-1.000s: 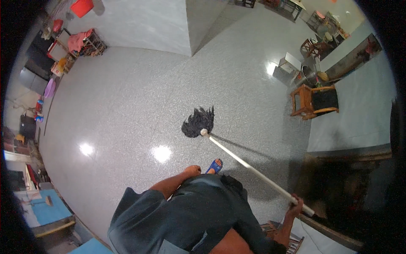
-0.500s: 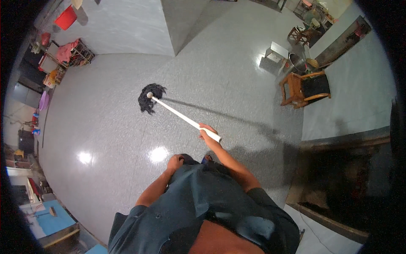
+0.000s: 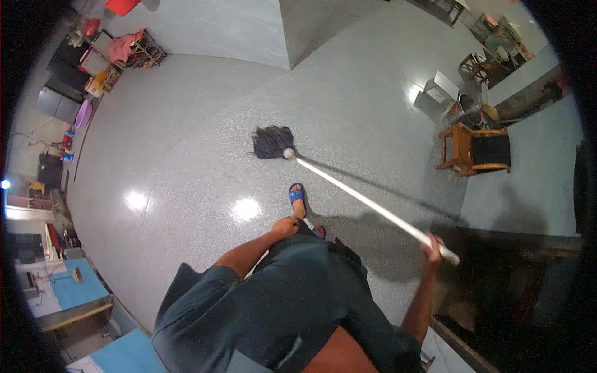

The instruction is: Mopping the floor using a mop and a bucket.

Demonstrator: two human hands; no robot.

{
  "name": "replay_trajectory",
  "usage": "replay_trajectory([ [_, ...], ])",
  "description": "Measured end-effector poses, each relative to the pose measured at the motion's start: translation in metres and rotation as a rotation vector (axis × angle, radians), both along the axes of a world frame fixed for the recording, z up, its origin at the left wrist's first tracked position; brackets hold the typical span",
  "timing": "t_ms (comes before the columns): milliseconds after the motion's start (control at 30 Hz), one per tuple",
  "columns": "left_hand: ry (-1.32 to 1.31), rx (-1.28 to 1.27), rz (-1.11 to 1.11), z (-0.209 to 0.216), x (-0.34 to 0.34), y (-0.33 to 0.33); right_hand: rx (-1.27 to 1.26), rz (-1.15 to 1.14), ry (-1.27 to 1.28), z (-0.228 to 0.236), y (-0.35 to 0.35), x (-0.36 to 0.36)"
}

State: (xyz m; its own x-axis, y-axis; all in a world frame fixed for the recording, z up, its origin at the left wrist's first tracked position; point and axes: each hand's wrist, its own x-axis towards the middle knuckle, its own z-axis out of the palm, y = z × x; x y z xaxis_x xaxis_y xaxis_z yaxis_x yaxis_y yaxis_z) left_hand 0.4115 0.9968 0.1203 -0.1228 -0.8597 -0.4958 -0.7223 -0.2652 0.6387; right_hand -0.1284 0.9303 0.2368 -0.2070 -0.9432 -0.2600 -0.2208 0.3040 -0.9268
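Observation:
A mop (image 3: 367, 202) with a long white handle slants from the right down to the floor ahead of me. Its black stringy head (image 3: 271, 143) lies on the wet-looking grey floor. My right hand (image 3: 431, 248), out to the right, is wrapped round the handle near its top end. At my thigh, my left hand (image 3: 285, 227) is closed against the dark trousers; whatever its fingers may hold is hidden. One foot in a blue slipper (image 3: 297, 196) stands forward, just below the mop head.
A wooden chair (image 3: 457, 149) stands at the right wall, with a metal pot (image 3: 467, 110) and a white box-like stand (image 3: 443, 86) behind it. A wall corner (image 3: 290, 67) juts out ahead. Along the left are a purple basin (image 3: 84, 114), a cloth-draped rack (image 3: 146, 53) and blue-topped counters (image 3: 81, 283).
My right hand has swung right with the handle. The mop head has moved right across the floor, its strands now trailing left. A slippered foot has come forward, and my left hand sits further right.

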Motion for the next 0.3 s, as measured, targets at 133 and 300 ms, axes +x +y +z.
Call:
replay_trajectory([
  [133, -0.136, 0.177, -0.159, -0.006, -0.001, -0.036, 0.001, -0.649, -0.324, 0.102, 0.061, -0.006],
  [300, -0.181, 0.262, -0.268, -0.044, 0.012, -0.056, 0.073, -0.857, -0.429, 0.048, 0.138, -0.066],
])
